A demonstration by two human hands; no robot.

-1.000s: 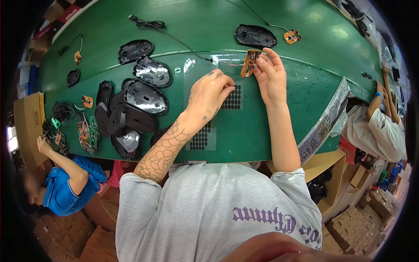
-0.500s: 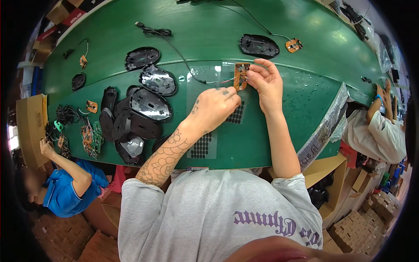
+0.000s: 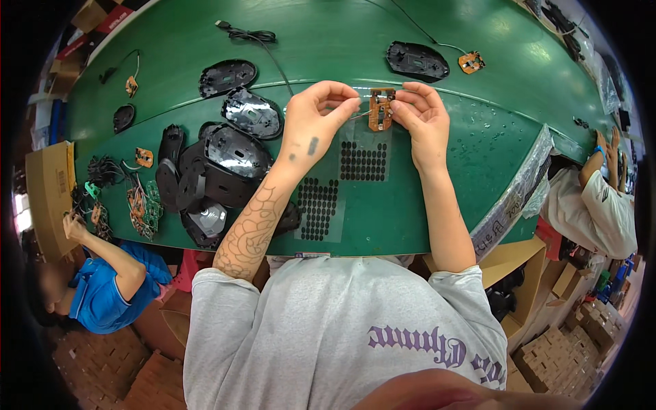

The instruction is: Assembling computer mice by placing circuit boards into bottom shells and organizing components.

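Upright between the fingers and thumb of my right hand (image 3: 425, 130) is a small orange-brown circuit board (image 3: 380, 121). Close to the board's left side is my left hand (image 3: 318, 119), its thumb and fingers bent toward each other; whatever lies between their tips is too small to make out. From the board's left edge a thin wire runs under my left hand. A black cable (image 3: 277, 61) comes out beyond that hand, leading to a coiled bundle with a plug. Sheets of black oval pads (image 3: 363, 162) lie below the board.
Black computer mouse shells (image 3: 236, 156) are piled at left. Another shell (image 3: 417, 60) and a wired circuit board (image 3: 471, 62) lie at the far right. Plastic wrap (image 3: 509, 198) lines the table's right edge. Co-workers sit at left, in a blue shirt (image 3: 113, 290), and at right.
My left hand has moved up and left from below the board, uncovering more of the oval pads. The board, still in my right hand, has shifted slightly up.
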